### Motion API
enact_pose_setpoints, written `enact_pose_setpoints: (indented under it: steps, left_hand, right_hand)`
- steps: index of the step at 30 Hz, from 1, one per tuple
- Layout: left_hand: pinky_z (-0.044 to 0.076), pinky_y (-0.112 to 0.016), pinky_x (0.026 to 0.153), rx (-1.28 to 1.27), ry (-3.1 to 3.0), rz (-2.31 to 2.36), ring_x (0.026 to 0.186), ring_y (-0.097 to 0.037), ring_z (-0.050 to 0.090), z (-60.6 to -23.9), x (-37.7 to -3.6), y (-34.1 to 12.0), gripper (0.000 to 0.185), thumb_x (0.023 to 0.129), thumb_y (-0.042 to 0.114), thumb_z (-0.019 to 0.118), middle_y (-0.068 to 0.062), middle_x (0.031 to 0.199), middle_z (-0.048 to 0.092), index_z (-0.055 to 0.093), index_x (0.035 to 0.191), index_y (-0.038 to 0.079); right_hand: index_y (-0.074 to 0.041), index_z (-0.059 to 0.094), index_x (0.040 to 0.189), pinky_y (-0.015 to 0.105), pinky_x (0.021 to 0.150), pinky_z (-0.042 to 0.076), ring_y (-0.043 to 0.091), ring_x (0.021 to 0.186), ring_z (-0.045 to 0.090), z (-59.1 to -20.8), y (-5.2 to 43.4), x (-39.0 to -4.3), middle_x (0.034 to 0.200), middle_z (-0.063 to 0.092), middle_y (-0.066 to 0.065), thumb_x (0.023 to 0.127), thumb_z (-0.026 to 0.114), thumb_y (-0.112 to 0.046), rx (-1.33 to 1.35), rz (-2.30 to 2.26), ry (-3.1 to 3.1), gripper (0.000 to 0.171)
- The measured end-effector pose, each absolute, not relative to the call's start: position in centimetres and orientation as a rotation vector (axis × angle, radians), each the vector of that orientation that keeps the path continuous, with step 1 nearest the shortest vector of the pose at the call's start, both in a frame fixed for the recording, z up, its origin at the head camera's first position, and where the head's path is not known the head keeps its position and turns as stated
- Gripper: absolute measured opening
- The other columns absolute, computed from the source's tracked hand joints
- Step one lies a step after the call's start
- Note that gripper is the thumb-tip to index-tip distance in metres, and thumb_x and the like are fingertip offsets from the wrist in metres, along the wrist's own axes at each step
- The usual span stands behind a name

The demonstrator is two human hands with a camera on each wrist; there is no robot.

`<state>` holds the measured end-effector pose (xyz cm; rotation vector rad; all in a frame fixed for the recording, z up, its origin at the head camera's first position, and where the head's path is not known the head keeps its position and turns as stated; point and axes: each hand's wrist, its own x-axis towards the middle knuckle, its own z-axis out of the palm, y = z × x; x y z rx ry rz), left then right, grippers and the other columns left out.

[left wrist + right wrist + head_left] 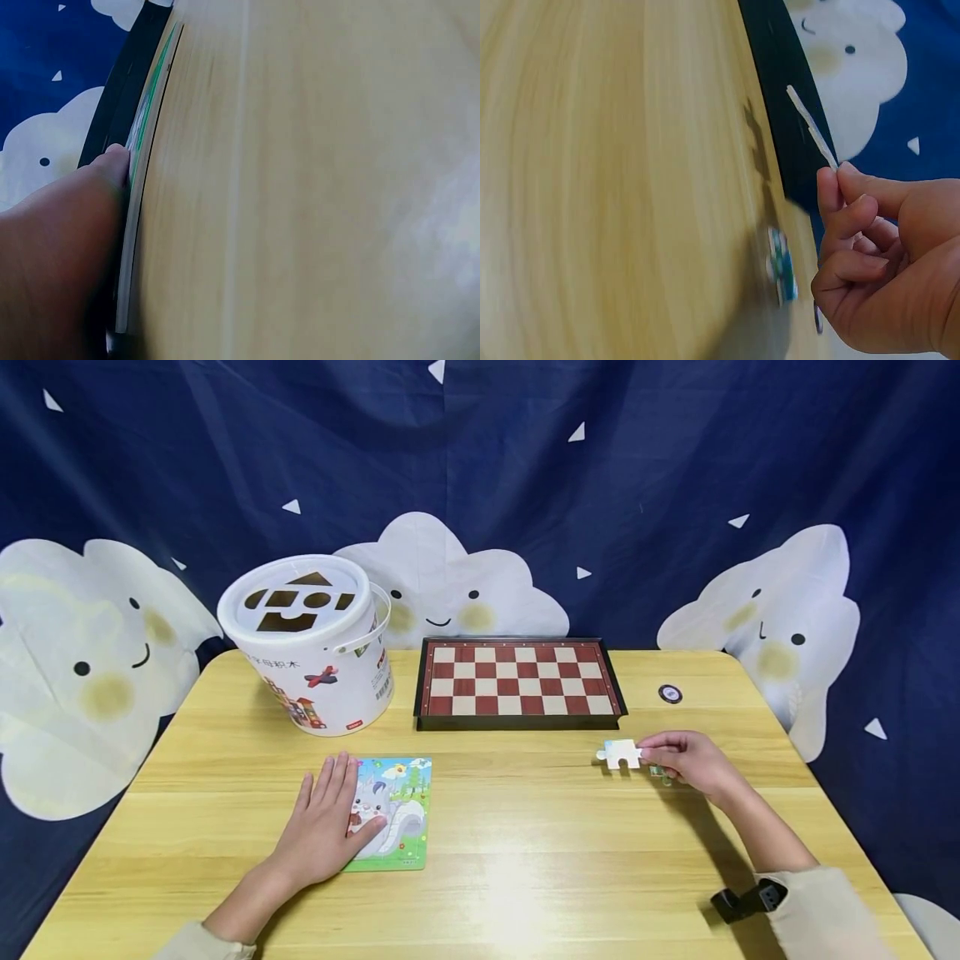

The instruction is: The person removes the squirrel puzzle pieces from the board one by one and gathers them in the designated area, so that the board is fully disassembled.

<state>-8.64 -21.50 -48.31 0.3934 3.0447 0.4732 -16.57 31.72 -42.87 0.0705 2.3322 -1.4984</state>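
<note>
My left hand [318, 827] lies with fingers extended over the left side of a square picture puzzle [408, 827], which shows a white squirrel on green grass. In the left wrist view the thumb rests on the puzzle [139, 202], seen edge-on. Between thumb and fingertips my right hand [693, 764] pinches a jigsaw piece [621, 752], which the right wrist view shows as a thin slanted edge [810, 124] raised off the table. Below that hand a second jigsaw piece [781, 266], with green on it, lies on the tabletop, mostly hidden by the hand in the head view.
A black-framed, red and white checkered board [517, 681] lies at the back middle. Left of it stands a white lidded bucket [330, 652] with shaped holes in its lid. A dark round chip [671, 693] is at the back right. A blue cloud-print curtain [480, 460] hangs behind the table.
</note>
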Motion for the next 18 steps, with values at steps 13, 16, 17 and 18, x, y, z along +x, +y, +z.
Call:
enact_pose_setpoints:
  steps: [13, 16, 17, 18]
  left_hand:
    - [0.004, -0.064, 0.120, 0.393, 3.039, 0.482, 0.154, -0.045, 0.006, -48.4, -8.7, -21.5, 0.098, 0.099, 0.061, 0.053, -0.026, 0.167, 0.010, 0.016, 0.159, -0.007]
    - [0.004, -0.064, 0.120, 0.390, 3.036, 0.486, 0.154, -0.045, 0.006, -48.4, -8.6, -21.5, 0.098, 0.099, 0.061, 0.053, -0.026, 0.167, 0.009, 0.015, 0.159, -0.007]
    - [0.004, -0.064, 0.120, 0.389, 3.036, 0.488, 0.154, -0.045, 0.006, -48.4, -8.6, -21.5, 0.098, 0.099, 0.061, 0.053, -0.026, 0.167, 0.009, 0.015, 0.159, -0.007]
    - [0.004, -0.064, 0.120, 0.388, 3.036, 0.489, 0.154, -0.045, 0.006, -48.3, -8.6, -21.6, 0.098, 0.099, 0.061, 0.053, -0.026, 0.167, 0.009, 0.015, 0.159, -0.007]
  right_hand:
    - [0.010, 0.069, 0.115, 0.026, 0.056, 0.045, 0.012, 0.063, 0.049, -44.1, 32.2, -16.6, 0.091, 0.074, 0.006, 0.099, 0.066, -0.012, 0.023, -1.331, 2.515, 0.027]
    - [0.007, 0.071, 0.114, 0.026, 0.056, 0.042, 0.012, 0.066, 0.048, -44.1, 32.0, -16.5, 0.094, 0.074, 0.007, 0.099, 0.067, -0.013, 0.007, -1.277, 2.566, 0.026]
    - [0.007, 0.071, 0.115, 0.026, 0.056, 0.041, 0.013, 0.066, 0.047, -44.0, 31.9, -16.5, 0.095, 0.074, 0.008, 0.099, 0.067, -0.014, -0.001, -1.262, 2.578, 0.026]
    - [0.006, 0.071, 0.115, 0.026, 0.055, 0.040, 0.013, 0.065, 0.046, -44.0, 31.9, -16.5, 0.096, 0.073, 0.008, 0.100, 0.067, -0.014, -0.005, -1.254, 2.583, 0.026]
